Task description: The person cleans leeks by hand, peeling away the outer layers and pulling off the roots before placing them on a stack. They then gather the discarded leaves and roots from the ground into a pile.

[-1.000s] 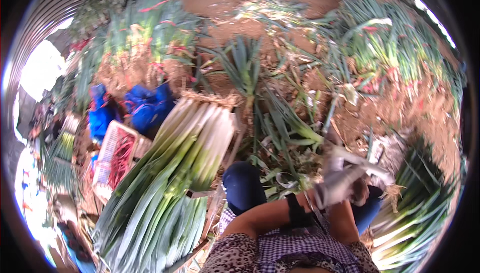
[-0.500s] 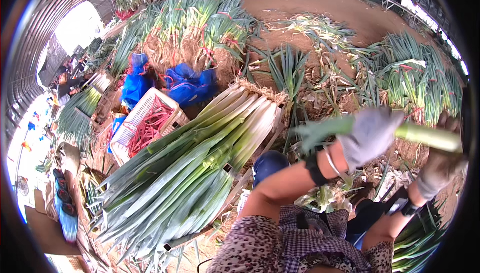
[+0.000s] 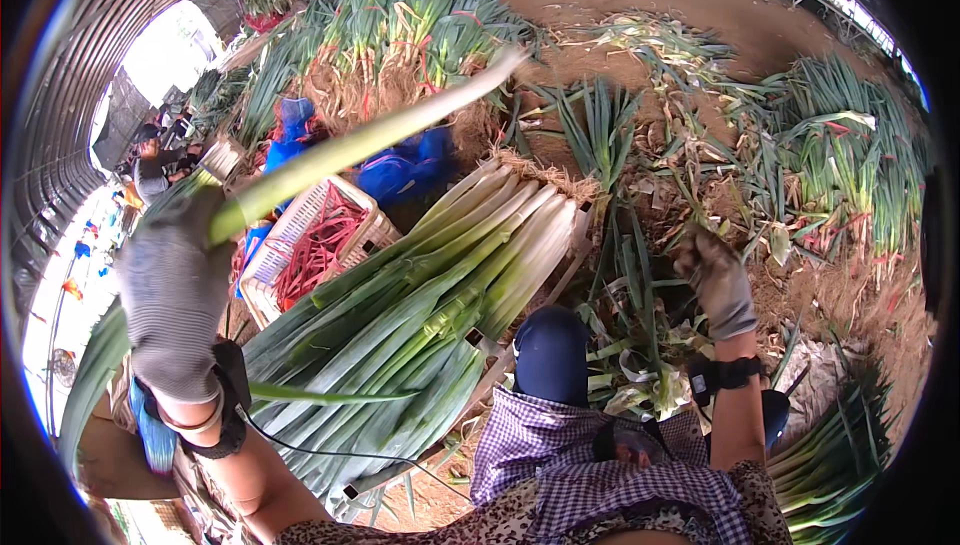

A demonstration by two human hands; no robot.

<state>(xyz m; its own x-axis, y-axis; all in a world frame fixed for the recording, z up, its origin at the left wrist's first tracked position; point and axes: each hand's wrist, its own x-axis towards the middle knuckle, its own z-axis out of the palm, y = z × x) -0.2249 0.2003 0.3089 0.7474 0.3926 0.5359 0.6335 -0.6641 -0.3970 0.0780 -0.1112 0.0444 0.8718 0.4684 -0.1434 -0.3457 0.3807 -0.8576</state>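
My left hand (image 3: 175,290), in a grey glove, is closed around a single leek (image 3: 370,145) at the left. Its pale root end points up and right, above the crate, while green leaves hang below my wrist. A large bundle of leeks (image 3: 400,325) lies on a rack in the middle, white ends and roots toward the far right. My right hand (image 3: 720,280), in a soiled glove, is raised on the right with nothing visible in it. Its fingers are loosely bent and apart, above leaf scraps (image 3: 640,375).
Beyond the bundle stands a white plastic crate (image 3: 258,280) of red ties (image 3: 325,245), beside blue bags (image 3: 405,165). Tied leeks (image 3: 400,25) stand at the back, more (image 3: 850,155) at the right. Further leeks (image 3: 830,465) lie near my right side. Another person (image 3: 155,165) sits far left.
My left hand has swung from the far right across to the left, carrying the leek. My right hand has let go of the leek and moved left.
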